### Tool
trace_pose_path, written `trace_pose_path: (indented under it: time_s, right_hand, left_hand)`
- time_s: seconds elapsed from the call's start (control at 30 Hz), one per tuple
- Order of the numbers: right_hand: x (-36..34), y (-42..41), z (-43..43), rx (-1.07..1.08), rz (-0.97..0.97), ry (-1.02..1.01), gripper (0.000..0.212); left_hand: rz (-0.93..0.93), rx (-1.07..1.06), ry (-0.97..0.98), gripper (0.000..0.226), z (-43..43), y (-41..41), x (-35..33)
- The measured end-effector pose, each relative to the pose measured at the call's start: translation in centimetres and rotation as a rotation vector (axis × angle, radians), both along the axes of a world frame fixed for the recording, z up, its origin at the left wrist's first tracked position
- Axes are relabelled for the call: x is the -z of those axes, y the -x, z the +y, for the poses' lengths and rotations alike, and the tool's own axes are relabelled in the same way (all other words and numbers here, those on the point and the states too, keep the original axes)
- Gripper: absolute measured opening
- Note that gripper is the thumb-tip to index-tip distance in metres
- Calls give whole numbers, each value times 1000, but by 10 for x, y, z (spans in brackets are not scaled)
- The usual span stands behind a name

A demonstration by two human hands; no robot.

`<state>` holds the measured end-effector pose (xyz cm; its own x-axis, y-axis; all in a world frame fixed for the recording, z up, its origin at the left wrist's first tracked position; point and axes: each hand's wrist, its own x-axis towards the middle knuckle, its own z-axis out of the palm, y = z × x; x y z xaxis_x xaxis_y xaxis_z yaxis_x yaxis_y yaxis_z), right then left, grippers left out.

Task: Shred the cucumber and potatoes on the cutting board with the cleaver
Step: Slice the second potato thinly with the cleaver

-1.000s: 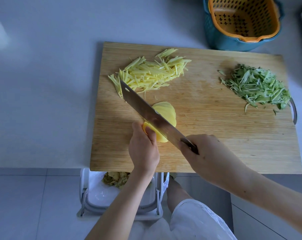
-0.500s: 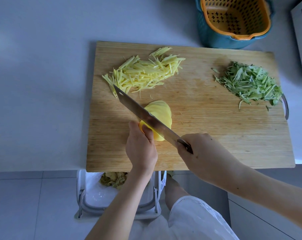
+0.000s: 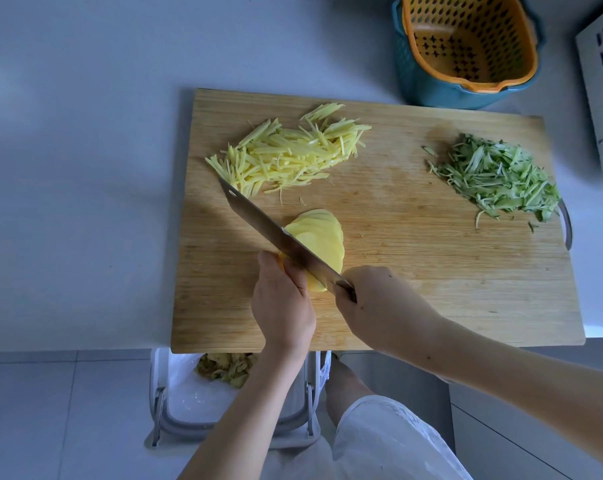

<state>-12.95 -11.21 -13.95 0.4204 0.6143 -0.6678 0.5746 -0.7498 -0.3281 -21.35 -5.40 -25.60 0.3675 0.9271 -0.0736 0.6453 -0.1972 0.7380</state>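
On the floor below the table's front edge, a white lined waste bin [image 3: 203, 393] holding peelings is seen. The rectangular wooden cutting board [image 3: 431, 299] is laid on the pale grey table [image 3: 85, 168], and its near edge appears to reach the table's front.

The left hand [image 3: 282, 299] is curled down over the uncut end of the yellow potato [image 3: 313, 285], which is pinned to the board. The right hand [image 3: 379, 306] is wrapped round the handle of the steel cleaver [image 3: 275, 233]; the handle itself is hidden. The blade is set diagonally against the left knuckles, with a fan of thin potato slices [image 3: 324, 237] lying just beyond it.

Slicing is judged to be the step in hand. Another thin cut is called for, with the fingertips kept tucked, and then the slices are to be cut into strips.

Bare board is left to the right of the slices. The cleaver's tip lies just beside the pile of yellow potato shreds [image 3: 286, 155]. The green cucumber shreds [image 3: 497, 178], judged finished, are heaped near the far right edge. An orange perforated basket [image 3: 466, 39] stands beyond the board.
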Motion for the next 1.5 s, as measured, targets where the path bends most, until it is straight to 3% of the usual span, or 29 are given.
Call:
trace_pose_path:
  time_s: [0.2,0.33,0.5,0.53,0.6,0.8,0.93,1.03,1.17,1.5]
  right_hand:
    - [35,8,10,-26,-87,-17,30]
    - [46,9,4,4,-94,-70,14]
    - [36,1,8,48,96,-95,56]
    - [36,0,8,34,106,-107,52]
    - [29,-2,6,24,86,-145,23]
    - [-12,1,-12,85,36,-186,37]
    - [-22,2,-17,81,48,-141,38]
    - [-20,4,-18,74,39,-106,37]
    - [-19,4,-18,64,14,-81,37]
    - [-20,2,-13,58,47,-38,37]
  left_hand:
    - [8,-5,59,14,1,0,-2]
    - [6,1,64,16,1,2,-3]
    - [2,1,46,15,2,1,-1]
    - [-8,1,32,14,2,0,-1]
    - [-28,7,6,13,1,0,1]
    - [-14,8,-45,14,2,2,7]
    - [-34,14,-84,29,2,1,8]
    - [-47,14,-87,31,1,2,11]
    - [-34,11,-43,16,1,2,10]
    - [-49,14,-99,28,2,2,11]
